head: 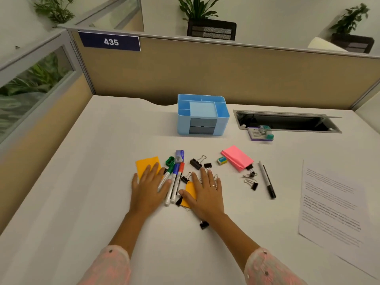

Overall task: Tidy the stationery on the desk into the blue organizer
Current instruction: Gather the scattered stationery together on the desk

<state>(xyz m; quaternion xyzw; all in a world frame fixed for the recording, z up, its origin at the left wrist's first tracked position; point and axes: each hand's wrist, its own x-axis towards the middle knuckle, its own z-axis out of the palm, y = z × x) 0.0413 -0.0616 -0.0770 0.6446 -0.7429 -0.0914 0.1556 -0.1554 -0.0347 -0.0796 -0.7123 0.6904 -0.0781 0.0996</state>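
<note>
Hands flat, fingers straight — left hand on markers, right hand beside, organizer beyond

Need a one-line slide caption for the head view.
Both hands, left and right, rest flat on scattered markers, clips and sticky notes before an empty blue organizer.

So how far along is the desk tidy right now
Nothing looks done: no stationery shows in the organizer. Both hands lie flat on the orange notes and markers, gripping nothing. Left on the desk: binder clips, pink notes, eraser, black pen.
</note>
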